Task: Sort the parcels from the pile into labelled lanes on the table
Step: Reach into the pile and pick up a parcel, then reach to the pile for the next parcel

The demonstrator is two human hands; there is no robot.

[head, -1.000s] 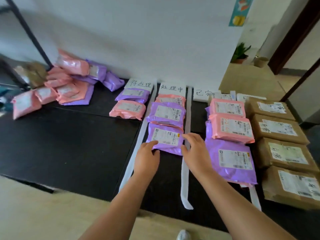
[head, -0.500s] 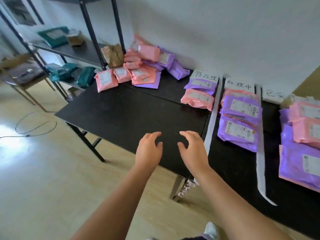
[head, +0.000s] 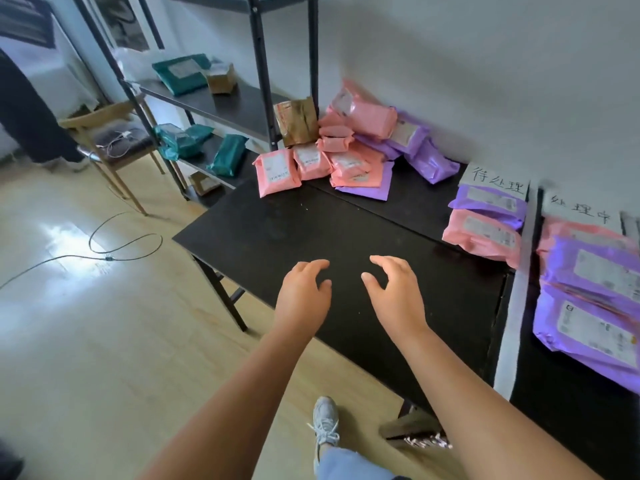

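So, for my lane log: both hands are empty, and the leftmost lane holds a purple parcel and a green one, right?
No: the head view shows a pink parcel, not green, with the purple parcel. Left hand and right hand are empty.

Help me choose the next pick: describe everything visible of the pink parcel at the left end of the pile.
The pink parcel is a soft, glossy plastic mailer, puffy and roughly rectangular with crimped ends. A pale label sits on its upper face, the print too blurred to read. It lies label up at the far left corner of the black table, the leftmost of the pile. Its right edge meets a neighbouring pink parcel. Nothing lies on top of it.
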